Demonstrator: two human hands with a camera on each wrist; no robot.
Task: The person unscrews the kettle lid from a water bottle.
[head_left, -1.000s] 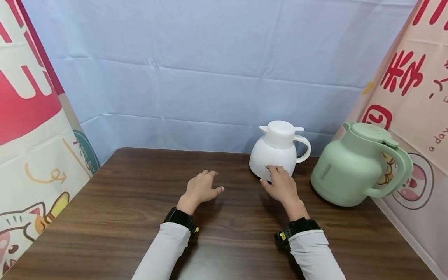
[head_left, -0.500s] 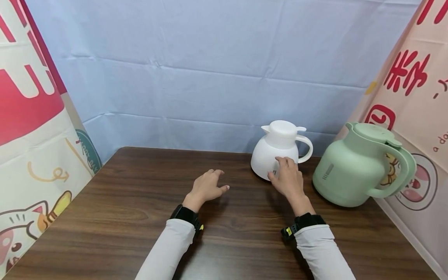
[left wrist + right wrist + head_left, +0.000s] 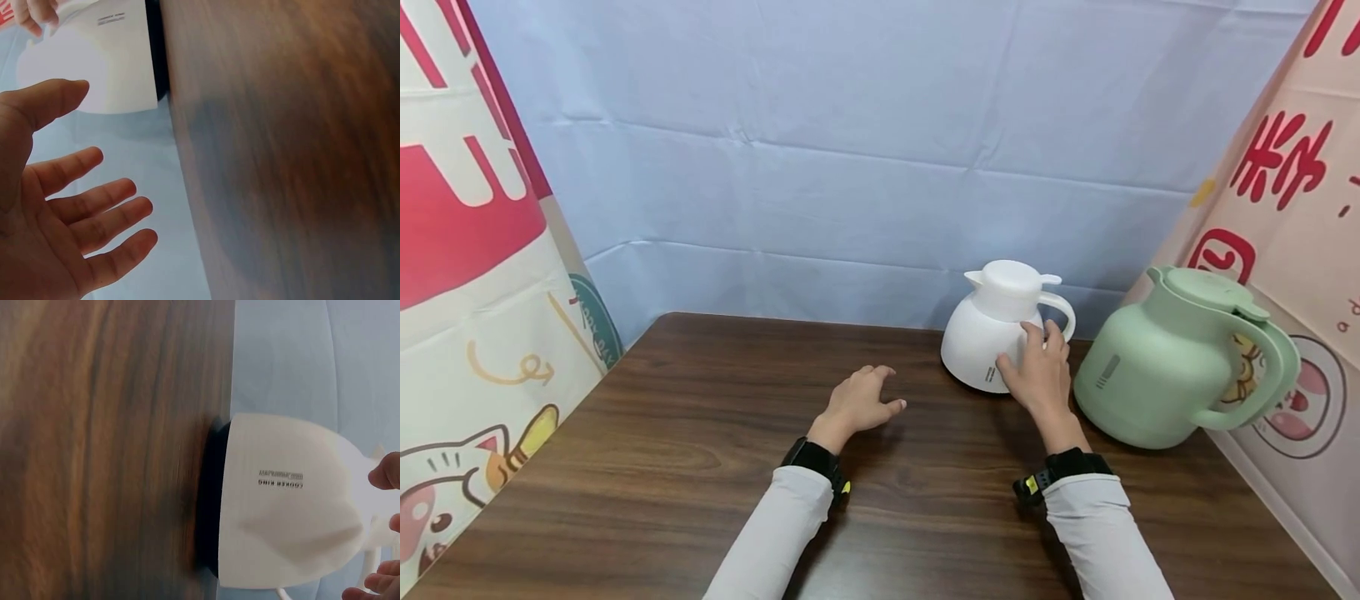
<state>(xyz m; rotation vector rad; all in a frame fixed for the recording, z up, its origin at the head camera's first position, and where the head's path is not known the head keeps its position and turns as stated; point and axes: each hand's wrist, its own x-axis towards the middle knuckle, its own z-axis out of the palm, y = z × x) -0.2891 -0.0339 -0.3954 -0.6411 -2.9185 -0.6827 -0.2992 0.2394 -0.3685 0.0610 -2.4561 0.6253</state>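
Note:
A white thermal jug [image 3: 979, 343] with a spout, a lid and a loop handle stands upright at the back of the table, right of centre. My right hand [image 3: 1041, 371] reaches up in front of its right side by the handle, with the fingers spread and not closed round anything. In the right wrist view, fingertips [image 3: 389, 472] show at the right edge beside the jug's upper part, and small dark print marks its body. My left hand [image 3: 857, 404] hovers over the table left of the jug, its fingers apart and the palm [image 3: 37, 250] bare.
A larger green thermal jug [image 3: 1157, 379] stands to the right of the white one, its handle facing right. Pale blue cloth [image 3: 790, 167] hangs behind the wooden table [image 3: 700, 467]. Printed sheets flank both sides.
My right hand has moved right and up across the front of the white jug towards its handle. The left hand has drifted slightly right, still spread. Both jugs stay standing in place.

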